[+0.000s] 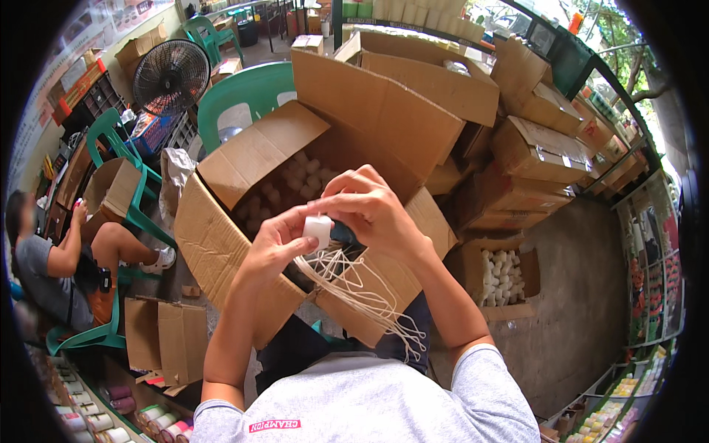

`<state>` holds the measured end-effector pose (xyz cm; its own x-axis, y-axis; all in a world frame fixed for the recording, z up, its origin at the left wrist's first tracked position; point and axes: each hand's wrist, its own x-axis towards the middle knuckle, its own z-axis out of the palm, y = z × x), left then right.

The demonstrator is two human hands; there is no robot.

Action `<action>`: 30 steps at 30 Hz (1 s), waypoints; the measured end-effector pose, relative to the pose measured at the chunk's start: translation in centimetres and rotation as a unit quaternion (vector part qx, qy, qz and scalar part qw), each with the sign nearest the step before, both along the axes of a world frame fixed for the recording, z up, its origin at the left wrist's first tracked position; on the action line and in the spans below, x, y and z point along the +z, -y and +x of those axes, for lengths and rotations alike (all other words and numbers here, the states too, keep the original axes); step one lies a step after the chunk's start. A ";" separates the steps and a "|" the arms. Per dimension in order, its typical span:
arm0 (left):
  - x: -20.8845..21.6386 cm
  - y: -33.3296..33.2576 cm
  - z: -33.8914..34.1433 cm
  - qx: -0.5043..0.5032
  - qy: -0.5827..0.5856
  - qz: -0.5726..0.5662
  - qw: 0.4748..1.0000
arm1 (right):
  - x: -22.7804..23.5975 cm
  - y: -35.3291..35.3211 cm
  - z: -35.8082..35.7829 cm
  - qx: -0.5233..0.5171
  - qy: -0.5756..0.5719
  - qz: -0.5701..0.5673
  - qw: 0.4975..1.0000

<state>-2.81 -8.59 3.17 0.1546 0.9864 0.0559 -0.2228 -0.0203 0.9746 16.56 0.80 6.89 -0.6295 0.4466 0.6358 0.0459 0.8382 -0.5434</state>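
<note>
My left hand is closed around a small white block-shaped candle, thumb on its near side. My right hand comes from the right, its fingers bent and pinched together just over the candle's top; what lies between them is too small to make out. Below both hands a loose bundle of white wick strings hangs over the flap of an open cardboard box. Inside that box, beyond my hands, are many small white pieces, partly hidden by my fingers and the flaps.
At right, a smaller open box of white pieces sits on the floor near stacked cartons. Green plastic chairs and a black fan stand at far left. A seated person works at left beside an empty-looking carton.
</note>
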 end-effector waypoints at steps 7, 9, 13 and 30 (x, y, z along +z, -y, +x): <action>-0.7 -0.5 2.2 0.113 -0.007 -0.040 0.993 | -1.5 -0.5 -1.1 -0.050 0.031 0.039 0.997; -0.6 -0.5 2.7 0.148 -0.009 0.009 0.989 | -1.6 -0.3 -0.8 -0.099 0.003 0.007 0.995; -0.6 -0.8 3.1 0.148 -0.040 0.057 0.987 | -2.4 0.3 -0.7 -0.180 -0.082 -0.031 0.980; -1.6 -1.7 3.2 0.105 -0.067 -0.013 0.992 | -3.4 2.1 0.7 -0.062 -0.046 -0.011 0.997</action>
<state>0.42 -6.91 1.55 -0.0497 0.9985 0.0218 -0.0849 -0.0260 0.9961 17.24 -1.35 3.53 -0.5080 0.5319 0.6774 0.0987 0.8173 -0.5677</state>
